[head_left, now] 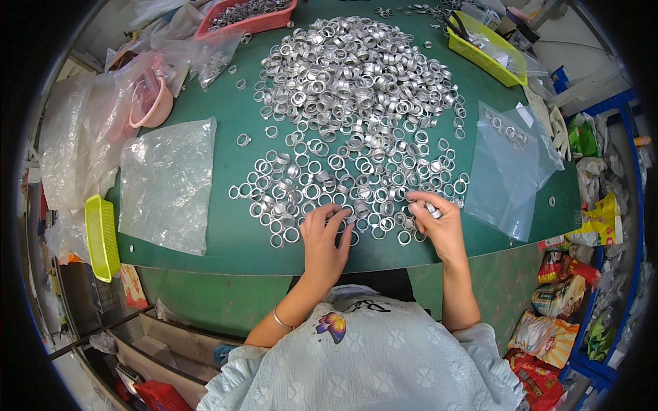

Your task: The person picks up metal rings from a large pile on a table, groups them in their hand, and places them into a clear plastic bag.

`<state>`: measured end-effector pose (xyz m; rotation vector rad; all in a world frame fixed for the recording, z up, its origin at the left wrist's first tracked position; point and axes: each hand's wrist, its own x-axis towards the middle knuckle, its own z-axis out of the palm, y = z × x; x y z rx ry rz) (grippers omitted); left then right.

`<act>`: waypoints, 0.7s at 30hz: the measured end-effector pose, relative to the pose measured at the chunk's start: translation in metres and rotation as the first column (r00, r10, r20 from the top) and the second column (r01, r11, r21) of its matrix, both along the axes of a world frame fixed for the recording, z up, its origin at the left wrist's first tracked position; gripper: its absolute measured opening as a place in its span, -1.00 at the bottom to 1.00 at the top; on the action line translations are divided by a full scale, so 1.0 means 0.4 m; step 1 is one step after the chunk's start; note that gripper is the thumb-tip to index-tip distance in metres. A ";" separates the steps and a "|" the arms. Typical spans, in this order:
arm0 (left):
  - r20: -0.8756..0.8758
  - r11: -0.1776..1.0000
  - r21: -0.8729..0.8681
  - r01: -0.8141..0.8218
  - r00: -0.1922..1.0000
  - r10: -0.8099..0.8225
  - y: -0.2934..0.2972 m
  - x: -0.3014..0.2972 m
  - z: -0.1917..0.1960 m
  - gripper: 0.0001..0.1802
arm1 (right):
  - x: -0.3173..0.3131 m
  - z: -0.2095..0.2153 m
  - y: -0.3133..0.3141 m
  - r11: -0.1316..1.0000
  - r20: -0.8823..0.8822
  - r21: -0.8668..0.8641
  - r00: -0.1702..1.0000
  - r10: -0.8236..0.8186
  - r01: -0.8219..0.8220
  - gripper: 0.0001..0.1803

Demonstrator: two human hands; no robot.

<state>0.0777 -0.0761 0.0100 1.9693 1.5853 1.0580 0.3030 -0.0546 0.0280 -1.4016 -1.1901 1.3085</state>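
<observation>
A big heap of silver metal rings (353, 72), many with a small tab on the rim, rises on the green table. Looser rings (312, 181) spread from it toward the near edge. My left hand (325, 240) rests over the front of these, fingers apart and bent down, fingertips touching rings; I see none gripped in it. To its right, my right hand (442, 229) curls around a few metal rings (432, 210) held against the palm. Its index finger and thumb reach out over the loose rings at the right front.
A clear plastic bag (168, 185) lies flat on the left, another bag (504, 175) with a few rings on the right. Around the table are a yellow-green basket (103, 236), pink bowl (154, 106), red tray (247, 20) of small metal parts and yellow-green bin (486, 51).
</observation>
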 end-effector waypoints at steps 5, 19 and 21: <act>-0.081 0.999 -0.030 0.030 0.996 -0.033 0.027 0.027 0.007 -0.64 | -0.064 0.031 0.053 0.933 0.719 0.275 0.693 -0.040 -0.231 -0.73; -0.011 1.000 0.009 -0.002 1.000 0.002 0.000 -0.003 0.002 -0.69 | 0.024 0.012 0.041 0.965 0.554 0.263 0.822 -0.132 -0.022 -0.83; 0.002 1.000 0.016 0.003 1.000 -0.003 0.003 0.006 0.012 -0.70 | 0.008 0.016 0.047 0.963 0.617 0.271 0.767 -0.176 0.002 -0.88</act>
